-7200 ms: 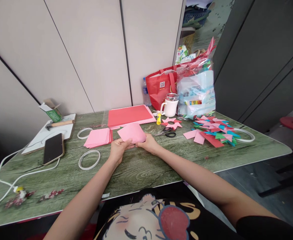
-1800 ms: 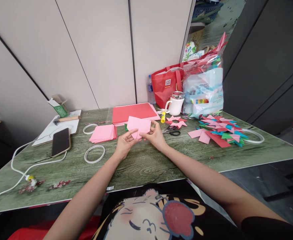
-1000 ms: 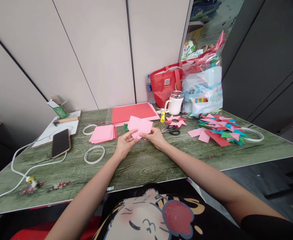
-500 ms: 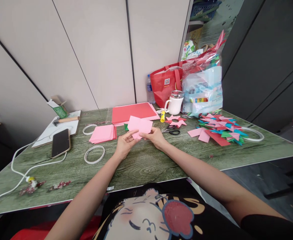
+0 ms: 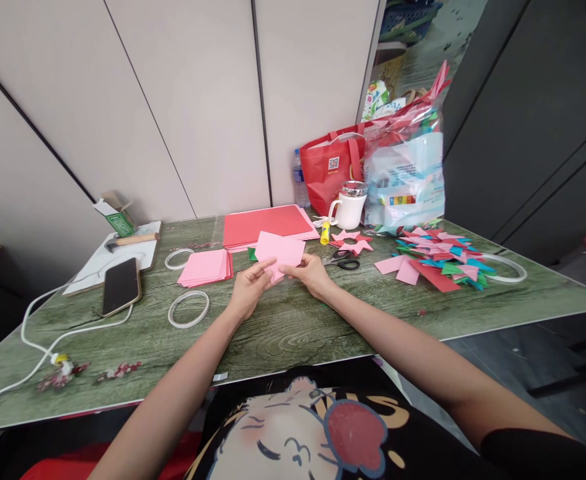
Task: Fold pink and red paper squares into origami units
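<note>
Both of my hands hold one pink paper sheet (image 5: pixel 279 251) just above the green wood-grain table (image 5: pixel 283 327). My left hand (image 5: pixel 249 291) pinches its lower left edge with thumb and forefinger. My right hand (image 5: pixel 311 274) grips its lower right edge. The sheet is partly folded, and its near edge is hidden by my fingers. A stack of pink paper squares (image 5: pixel 205 266) lies to the left of my hands. Behind the sheet lies a stack of red paper (image 5: pixel 267 226).
Scissors (image 5: pixel 343 261), pink paper stars (image 5: pixel 351 243), a glue stick (image 5: pixel 326 233) and a white mug (image 5: pixel 350 207) are at the right rear. A pile of folded coloured pieces (image 5: pixel 440 262) lies far right. Two white rings (image 5: pixel 188 309), a phone (image 5: pixel 120 286) with cable and a hammer (image 5: pixel 130 240) are left.
The curved sheet seen several seconds ago now shows flat folded panels. Over the last second my hands and the sheet have barely moved.
</note>
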`<action>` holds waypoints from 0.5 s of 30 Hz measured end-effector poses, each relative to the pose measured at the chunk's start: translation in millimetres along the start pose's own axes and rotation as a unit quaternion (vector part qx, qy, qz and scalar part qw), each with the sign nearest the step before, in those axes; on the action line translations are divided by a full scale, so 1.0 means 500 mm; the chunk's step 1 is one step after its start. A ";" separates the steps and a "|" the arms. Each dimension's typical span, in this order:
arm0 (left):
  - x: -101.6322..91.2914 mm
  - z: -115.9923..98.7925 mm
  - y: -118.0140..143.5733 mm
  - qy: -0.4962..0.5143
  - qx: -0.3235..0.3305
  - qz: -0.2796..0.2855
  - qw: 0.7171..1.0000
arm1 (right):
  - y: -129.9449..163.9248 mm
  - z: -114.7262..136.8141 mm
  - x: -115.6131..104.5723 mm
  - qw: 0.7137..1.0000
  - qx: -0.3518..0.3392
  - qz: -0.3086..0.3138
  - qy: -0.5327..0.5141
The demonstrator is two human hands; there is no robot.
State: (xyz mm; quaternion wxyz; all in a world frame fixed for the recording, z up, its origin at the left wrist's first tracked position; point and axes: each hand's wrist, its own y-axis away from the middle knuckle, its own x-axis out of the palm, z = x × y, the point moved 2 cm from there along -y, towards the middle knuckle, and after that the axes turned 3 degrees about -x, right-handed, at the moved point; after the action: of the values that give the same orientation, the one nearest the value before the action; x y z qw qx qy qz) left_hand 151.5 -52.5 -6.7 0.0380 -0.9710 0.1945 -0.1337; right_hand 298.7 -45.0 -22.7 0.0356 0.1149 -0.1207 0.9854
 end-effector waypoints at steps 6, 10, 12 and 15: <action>-0.004 0.002 0.001 -0.073 0.016 -0.015 0.997 | 0.003 0.002 0.003 1.000 -0.005 0.010 0.005; -0.003 0.003 0.003 -0.102 0.025 -0.025 0.994 | 0.004 0.004 0.006 1.000 -0.016 0.018 0.015; -0.002 0.004 0.003 -0.111 0.025 -0.028 0.993 | 0.005 0.005 0.006 1.000 -0.015 0.018 0.017; -0.002 0.005 0.004 -0.118 0.021 -0.038 0.992 | 0.005 0.004 0.006 1.000 -0.005 0.018 0.013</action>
State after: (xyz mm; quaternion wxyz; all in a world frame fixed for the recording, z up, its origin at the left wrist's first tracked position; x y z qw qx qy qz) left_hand 150.9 -53.8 -9.7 0.0760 -0.9856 0.1490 -0.0236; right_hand 296.1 -47.8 -20.8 0.0198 0.0994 -0.1274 0.9867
